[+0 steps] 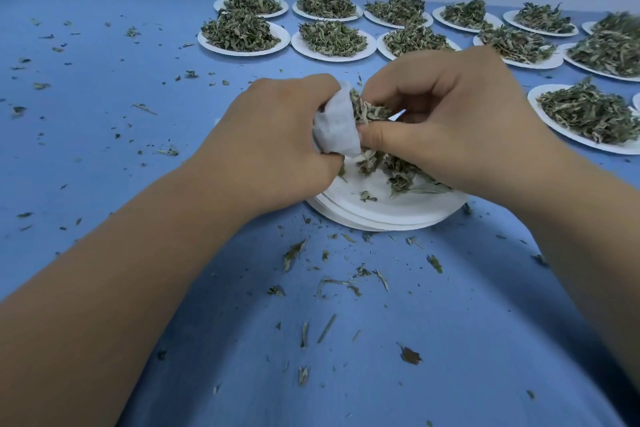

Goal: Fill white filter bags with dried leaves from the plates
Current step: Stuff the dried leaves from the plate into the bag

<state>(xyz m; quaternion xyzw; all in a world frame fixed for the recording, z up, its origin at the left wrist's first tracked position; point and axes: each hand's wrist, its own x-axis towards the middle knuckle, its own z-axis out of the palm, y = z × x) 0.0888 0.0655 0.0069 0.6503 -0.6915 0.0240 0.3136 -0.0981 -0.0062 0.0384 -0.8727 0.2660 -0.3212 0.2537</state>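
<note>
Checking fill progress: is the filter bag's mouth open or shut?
Open: left hand holds the filter bag, dried leaves sticking out of its mouth.

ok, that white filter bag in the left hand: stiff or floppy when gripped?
Probably floppy: the white filter bag creases and bunches where the left hand grips it. Likely light: thin fabric. Its mouth may collapse unless held, since the right hand pinches dried leaves at it.
</note>
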